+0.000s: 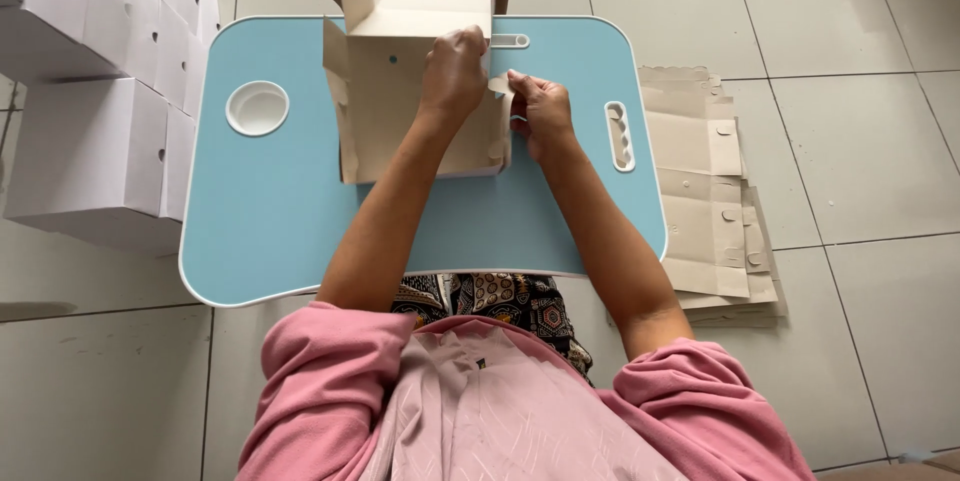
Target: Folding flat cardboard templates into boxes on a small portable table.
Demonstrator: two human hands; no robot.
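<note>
The left hand [455, 71] presses down with a closed grip on the top right part of the half-folded cardboard box [400, 101]. The right hand [540, 111] pinches a side flap [499, 87] of this box between its fingers. The box stands at the far middle of the blue desk [270, 211], near its far edge. A round white cup hollow [257, 108] is at the left side. Finished white boxes [95, 151] stand on the floor left of the desk, flat cardboard sheets [705, 191] lie on the right.

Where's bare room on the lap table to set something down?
Free: the blue lap table between the round cup recess and the near edge, left of the forearms. Crowded: the centre, where left hand and right hand fold the cardboard box; flat blanks cover floor on the right.
</note>
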